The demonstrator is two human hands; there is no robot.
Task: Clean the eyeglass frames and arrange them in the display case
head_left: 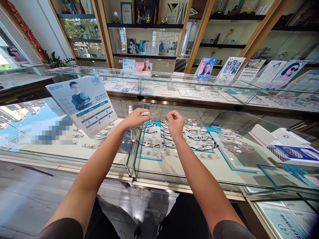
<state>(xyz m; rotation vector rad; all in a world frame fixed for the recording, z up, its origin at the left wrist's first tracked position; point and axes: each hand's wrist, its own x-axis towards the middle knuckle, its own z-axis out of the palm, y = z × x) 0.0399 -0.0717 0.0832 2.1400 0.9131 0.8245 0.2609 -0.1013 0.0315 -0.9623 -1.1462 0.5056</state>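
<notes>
Both my arms reach out over a glass display counter [189, 172]. My left hand [136, 118] pinches a small white cloth together with a thin clear-framed pair of glasses [154, 115]. The glasses hang in the air between my hands, just above the counter top. My right hand [174, 122] is closed, with its fingertips at the other side of the glasses; whether it grips them is hard to tell. Under the glass lie several eyeglass frames [199, 139] in rows on a white tray with blue edging.
A tilted blue-and-white advertising card [83, 103] stands on the counter to the left. A white box and a blue-white case [291, 151] lie at the right. A second glass counter [174, 86] with brochures runs behind, and shelves line the back wall.
</notes>
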